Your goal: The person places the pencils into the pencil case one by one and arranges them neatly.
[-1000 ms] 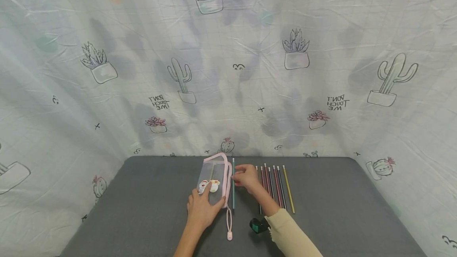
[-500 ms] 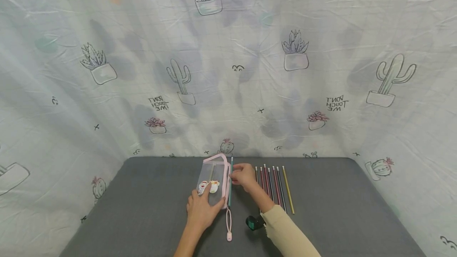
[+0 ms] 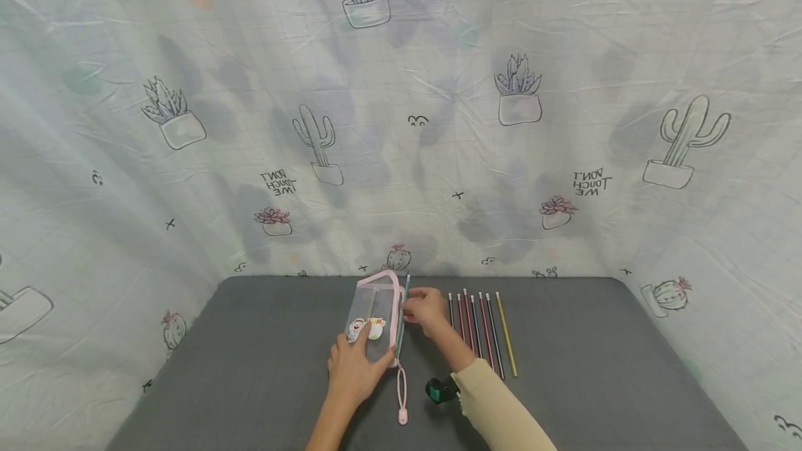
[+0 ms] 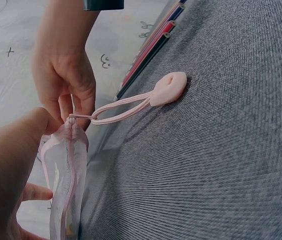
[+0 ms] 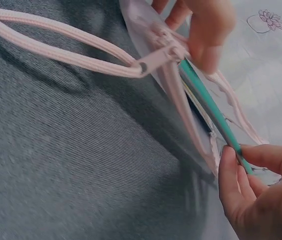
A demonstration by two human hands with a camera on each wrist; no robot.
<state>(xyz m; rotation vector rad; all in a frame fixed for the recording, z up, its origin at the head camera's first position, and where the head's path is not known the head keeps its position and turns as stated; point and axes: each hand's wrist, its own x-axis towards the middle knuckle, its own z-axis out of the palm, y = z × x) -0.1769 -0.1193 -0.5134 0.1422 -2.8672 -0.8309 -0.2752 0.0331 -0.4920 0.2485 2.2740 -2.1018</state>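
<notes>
A see-through pencil case (image 3: 359,298) with pink trim and cartoon stickers stands in the middle of the table. My left hand (image 3: 356,369) grips its near end, thumb on the right side and fingers over the left. With thumb and fingers, my right hand (image 3: 426,309) pinches a teal pencil (image 5: 208,100) at the case's right side. In the right wrist view the zip lies open, and the pencil's near end is inside the opening, beside other slim items. A pink cord loop (image 4: 126,109) hangs from the zip onto the table.
Several pencils (image 3: 505,329), among them red, dark and yellow ones, lie side by side to the right of my right hand. A black device (image 3: 442,390) is at my right wrist. Patterned cloth (image 3: 401,159) surrounds the grey table (image 3: 263,367).
My right hand has moved slightly left with the teal pencil, which has gone from beside the case to tilted into its opening. My left hand stays on the case.
</notes>
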